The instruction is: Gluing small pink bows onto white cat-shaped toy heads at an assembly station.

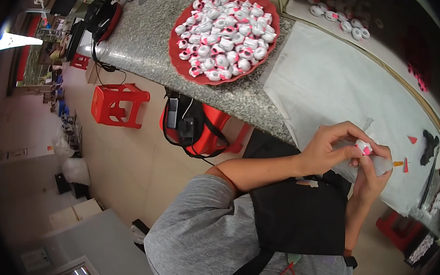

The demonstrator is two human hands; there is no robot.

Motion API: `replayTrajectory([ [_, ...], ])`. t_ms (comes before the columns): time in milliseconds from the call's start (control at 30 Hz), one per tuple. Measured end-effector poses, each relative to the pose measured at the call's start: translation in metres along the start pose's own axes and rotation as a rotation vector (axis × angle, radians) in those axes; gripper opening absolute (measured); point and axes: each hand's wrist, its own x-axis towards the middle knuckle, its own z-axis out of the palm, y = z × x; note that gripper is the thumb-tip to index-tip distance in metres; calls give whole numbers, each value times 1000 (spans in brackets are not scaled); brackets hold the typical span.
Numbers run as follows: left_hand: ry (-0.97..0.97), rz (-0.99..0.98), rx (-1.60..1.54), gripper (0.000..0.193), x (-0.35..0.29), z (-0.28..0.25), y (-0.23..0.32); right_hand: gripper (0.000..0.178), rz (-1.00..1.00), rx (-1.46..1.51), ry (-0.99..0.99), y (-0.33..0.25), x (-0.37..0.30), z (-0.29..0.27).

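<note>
Over the white sheet, my left hand [331, 146] pinches a small white figurine [363, 146] with a bright pink patch between thumb and fingertips. Close against it is my right hand [371, 176], its fingers wrapped round a translucent squeeze bottle [382, 165] with an amber tip [398, 163] that points right, away from the figurine. The right fingertips also touch the figurine or come very near it; which one I cannot tell. A large red scalloped dish [173, 56] heaped with similar white-and-pink figurines rests on the speckled counter, up and left of my hands.
White paper [318, 67] covers the work surface. Small red scraps [411, 139], a black crumpled thing [428, 147] and thin tools [427, 187] lie at its right. More white figurines [345, 26] sit on the shelf behind. Red stools [119, 103] stand on the floor at left.
</note>
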Motion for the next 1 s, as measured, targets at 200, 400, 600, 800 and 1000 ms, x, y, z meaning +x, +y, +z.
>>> replayTrajectory([
  [200,30,112,95,18,-2,-9,8,23,-54,-48,23,3,6,21],
  [400,487,487,704,20,-7,-64,57,29,34,-201,-52,-11,19,34],
  [600,705,464,1550,25,-7,-145,130,38,57,-255,-52,-6,20,-8],
  [800,84,613,1578,22,99,-71,80,36,-115,-137,112,-12,15,-17],
  [1000,61,579,2063,12,174,-80,21,32,-76,-176,61,-14,4,-31],
])
